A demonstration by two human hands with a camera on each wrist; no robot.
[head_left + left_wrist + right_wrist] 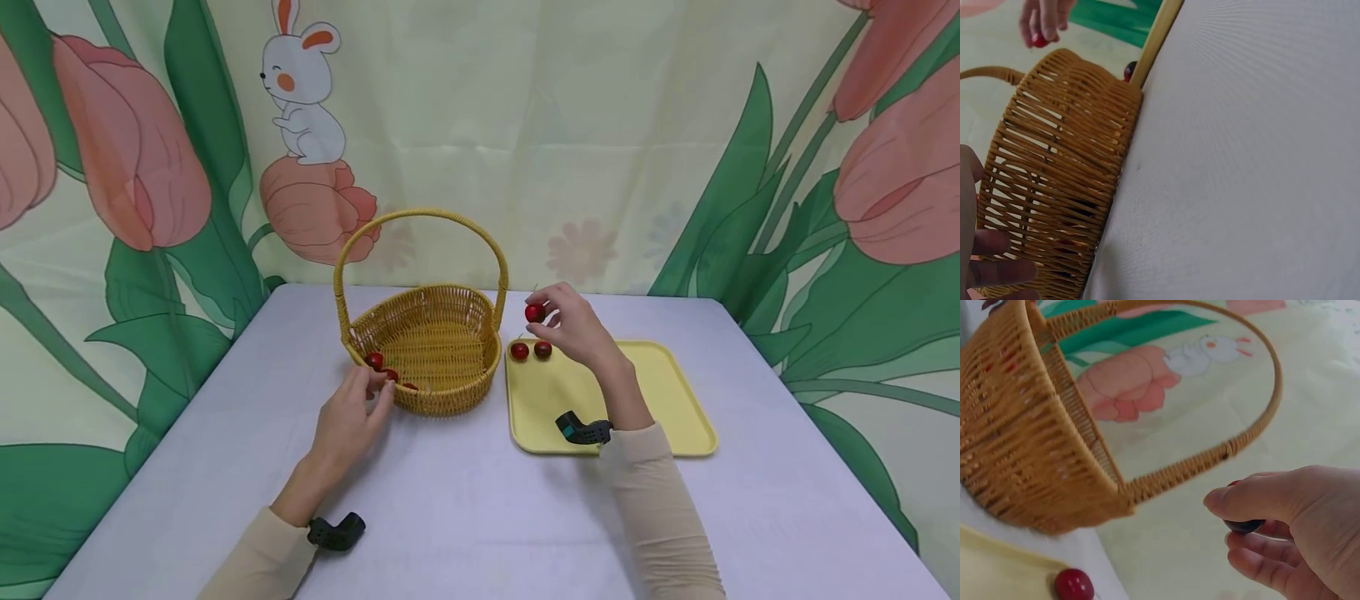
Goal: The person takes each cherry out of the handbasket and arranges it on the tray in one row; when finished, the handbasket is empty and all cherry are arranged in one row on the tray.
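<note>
My right hand [573,325] pinches a dark red cherry [535,313] between thumb and fingertips, raised over the far left corner of the yellow tray [645,400]. Two more cherries lie in that corner, one of them this cherry [519,352]. At the near left rim of the wicker basket [450,404] is my left hand [348,417], thumb and fingertips right beside a cherry [390,376]; I cannot tell whether they pinch it or the rim. In the left wrist view, its lower fingers [1004,272] overlap the basket's outer wall. Another cherry [374,361] lies inside the basket near the rim.
A tall arched handle [420,213] spans the basket. The basket stands left of the tray, close beside it, on a white-covered table [480,508]. Behind the table's far edge hangs a printed curtain [600,150] with tulips and a rabbit.
</note>
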